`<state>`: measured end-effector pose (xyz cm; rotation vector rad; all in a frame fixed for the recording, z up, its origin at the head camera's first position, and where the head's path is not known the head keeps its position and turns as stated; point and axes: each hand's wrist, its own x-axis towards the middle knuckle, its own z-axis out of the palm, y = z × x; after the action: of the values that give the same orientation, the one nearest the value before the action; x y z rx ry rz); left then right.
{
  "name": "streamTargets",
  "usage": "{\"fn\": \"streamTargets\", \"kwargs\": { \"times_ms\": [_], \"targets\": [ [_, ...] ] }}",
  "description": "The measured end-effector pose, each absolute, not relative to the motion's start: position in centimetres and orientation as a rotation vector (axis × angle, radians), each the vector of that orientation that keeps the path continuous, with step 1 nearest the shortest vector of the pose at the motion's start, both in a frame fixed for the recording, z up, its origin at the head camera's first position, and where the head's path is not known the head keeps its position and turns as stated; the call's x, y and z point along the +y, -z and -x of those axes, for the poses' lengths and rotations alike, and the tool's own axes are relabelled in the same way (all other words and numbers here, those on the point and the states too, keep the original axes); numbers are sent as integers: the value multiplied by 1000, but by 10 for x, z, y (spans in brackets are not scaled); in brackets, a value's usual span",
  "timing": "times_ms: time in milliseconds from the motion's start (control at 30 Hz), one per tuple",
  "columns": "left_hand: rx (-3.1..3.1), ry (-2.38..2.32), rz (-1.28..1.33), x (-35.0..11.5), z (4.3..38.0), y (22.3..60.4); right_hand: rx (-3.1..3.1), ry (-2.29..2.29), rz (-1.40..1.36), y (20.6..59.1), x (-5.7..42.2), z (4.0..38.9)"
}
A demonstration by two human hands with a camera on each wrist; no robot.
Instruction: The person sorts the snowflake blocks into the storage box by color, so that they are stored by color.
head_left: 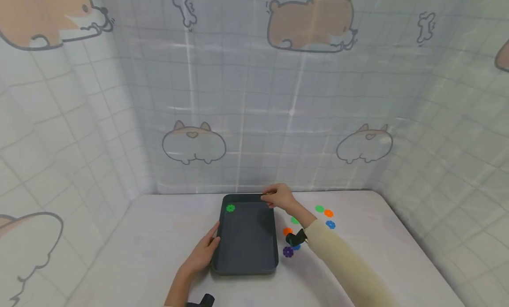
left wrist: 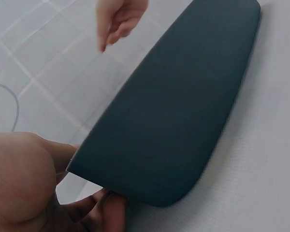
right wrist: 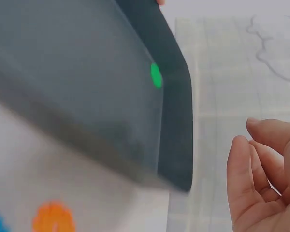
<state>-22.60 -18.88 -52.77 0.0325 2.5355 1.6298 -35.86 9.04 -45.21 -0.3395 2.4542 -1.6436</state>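
Observation:
A dark grey rectangular tray (head_left: 246, 240) lies on the table, a green flower-shaped piece (head_left: 230, 208) inside at its far left corner. My left hand (head_left: 203, 254) grips the tray's left side; in the left wrist view, thumb and fingers lie on either side of its edge. Over the far right corner is my right hand (head_left: 279, 196), its thumb and forefinger tips close together. In the right wrist view, these fingertips (right wrist: 239, 145) show no piece between them, though one could be hidden. The same green piece (right wrist: 156, 75) shows in the tray there.
Right of the tray lie several loose flower pieces, among them purple (head_left: 288, 252), orange (head_left: 328, 213), blue (head_left: 330, 225) and green (head_left: 320, 208). Some sit partly under the right forearm. A patterned curtain (head_left: 254, 99) stands behind the white table (head_left: 167, 227) and along both sides.

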Motion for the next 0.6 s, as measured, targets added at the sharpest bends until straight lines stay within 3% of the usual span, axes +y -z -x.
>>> {"fn": "streamTargets", "kwargs": {
  "times_ms": [600],
  "targets": [
    [2523, -1624, -12, -188, 225, 526, 2590, 1600, -5, 480, 178, 342]
  ]
}}
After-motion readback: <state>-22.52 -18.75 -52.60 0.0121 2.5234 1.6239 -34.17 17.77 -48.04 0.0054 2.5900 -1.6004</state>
